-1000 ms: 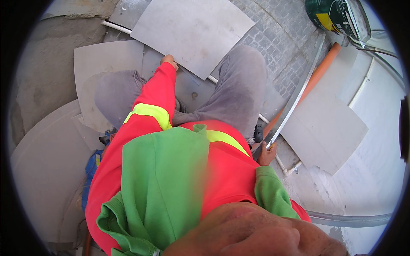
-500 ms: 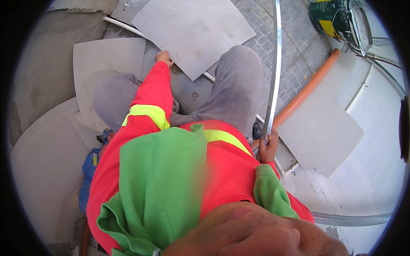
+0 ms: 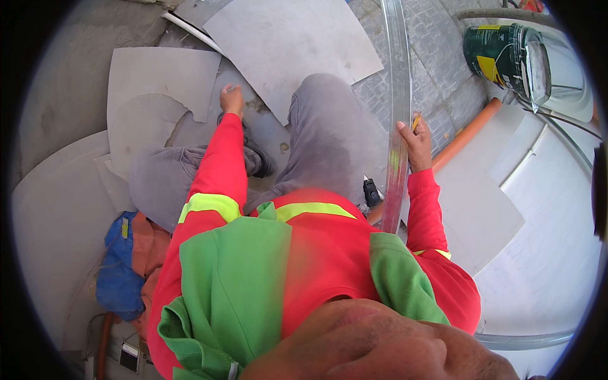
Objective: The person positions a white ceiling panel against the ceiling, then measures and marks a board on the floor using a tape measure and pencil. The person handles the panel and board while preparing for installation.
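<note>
Long metal straightedge (image 3: 399,107): upright-slanted beside my right knee, running toward far edge of floor. Right hand (image 3: 415,142) closed around its lower part, pencil-like item between fingers; grip low, probably to steady the length. Left hand (image 3: 231,100) pressed flat, fingers down, on grey sheet (image 3: 158,82) lying on floor, likely bracing my lean. Orange pipe (image 3: 468,136) just right of straightedge. Green bucket (image 3: 506,54) at far right. Open floor beyond right hand.

Green paint can (image 3: 506,54) lying upper right, yellow label (image 3: 489,66) on its side
</note>
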The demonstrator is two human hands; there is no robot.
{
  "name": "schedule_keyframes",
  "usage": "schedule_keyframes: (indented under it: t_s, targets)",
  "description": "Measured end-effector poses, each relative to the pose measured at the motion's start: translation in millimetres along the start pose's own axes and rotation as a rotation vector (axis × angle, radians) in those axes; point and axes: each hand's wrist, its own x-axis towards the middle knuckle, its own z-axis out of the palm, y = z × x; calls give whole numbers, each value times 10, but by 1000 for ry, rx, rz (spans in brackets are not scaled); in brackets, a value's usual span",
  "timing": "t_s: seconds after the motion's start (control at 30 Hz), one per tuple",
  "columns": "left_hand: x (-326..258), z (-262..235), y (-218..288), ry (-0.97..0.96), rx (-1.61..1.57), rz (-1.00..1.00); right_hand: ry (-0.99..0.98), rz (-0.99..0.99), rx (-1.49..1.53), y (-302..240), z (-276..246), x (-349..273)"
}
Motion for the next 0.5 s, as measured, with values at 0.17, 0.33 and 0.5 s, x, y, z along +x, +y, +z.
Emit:
schedule_keyframes:
  t_s: [0.17, 0.33, 0.5]
  targets:
    - [-178, 37, 216, -47, 130, 378, -149, -102, 12, 285, 355, 1049]
    - [-528, 284, 606, -269, 68, 368, -381, 12, -218, 803, 528, 1681]
    - [-645, 478, 724, -403, 302, 442, -472, -10, -63, 1374, 787, 1960]
